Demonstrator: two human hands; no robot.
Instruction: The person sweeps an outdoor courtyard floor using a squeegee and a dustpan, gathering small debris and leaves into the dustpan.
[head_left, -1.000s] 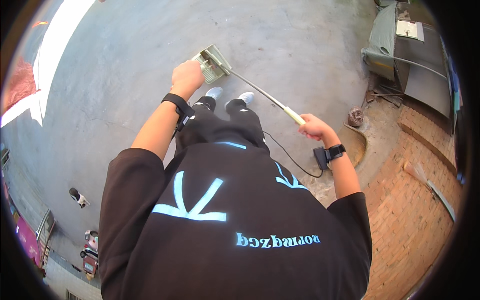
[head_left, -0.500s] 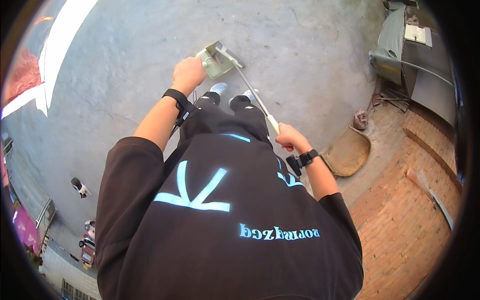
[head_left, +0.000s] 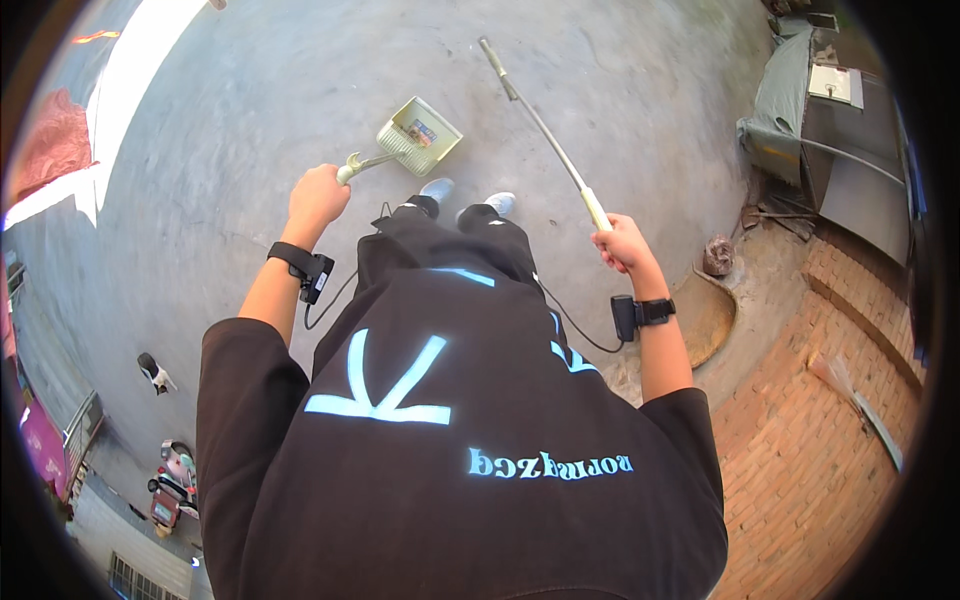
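Now your left hand (head_left: 318, 197) is closed round the handle of the dustpan (head_left: 418, 135), which hangs just ahead of your shoes (head_left: 467, 193) above the concrete floor (head_left: 250, 110). Your right hand (head_left: 622, 243) is wrapped tight on the pale end of the pole (head_left: 543, 125), which slants up and away to the left. Both wrists wear black bands. Brick paving (head_left: 800, 420) lies to your right.

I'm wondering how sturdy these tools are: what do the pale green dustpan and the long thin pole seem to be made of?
The pale green dustpan, held in the left hand, looks like moulded plastic: even matt colour, thin rounded walls. The long thin pole, gripped by the right hand, looks like metal tubing, grey with a slight sheen, with a cream sleeve, probably plastic, at the grip.
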